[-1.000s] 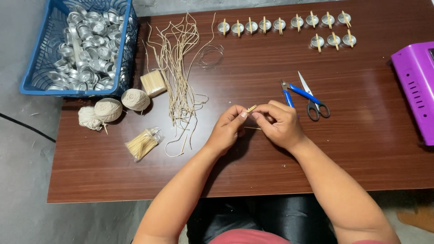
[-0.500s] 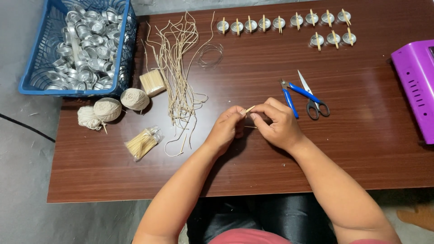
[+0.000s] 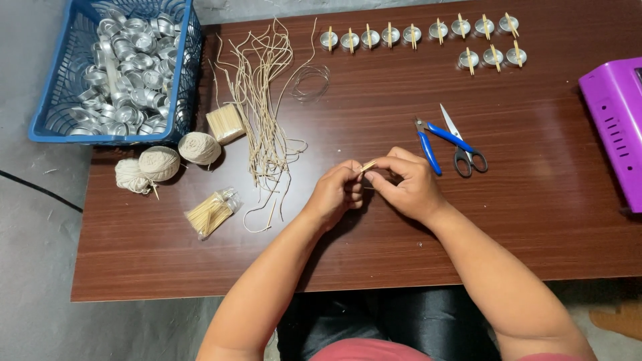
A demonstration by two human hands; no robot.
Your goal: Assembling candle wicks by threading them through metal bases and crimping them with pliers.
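Left hand point(image 3: 336, 194) & right hand point(image 3: 409, 184): meeting mid-table, each grip pinching shut on small pale sticks point(image 3: 368, 164), tips poking up betw. fingers. Vs. a second ago the hands are sitting a touch lower w/ sticks gathered tighter; judging binding/aligning is underway.
Table point(image 3: 548, 220): carrying bagged sticks point(image 3: 210, 214) near left, pliers point(image 3: 428, 144) & scissors point(image 3: 465, 150) just right of hands.
Further: cut strings point(image 3: 261, 100), twine balls point(image 3: 160, 162).
Far edge: wicked tin cups point(image 3: 428, 33); blue basket point(image 3: 50, 130) of empty cups.
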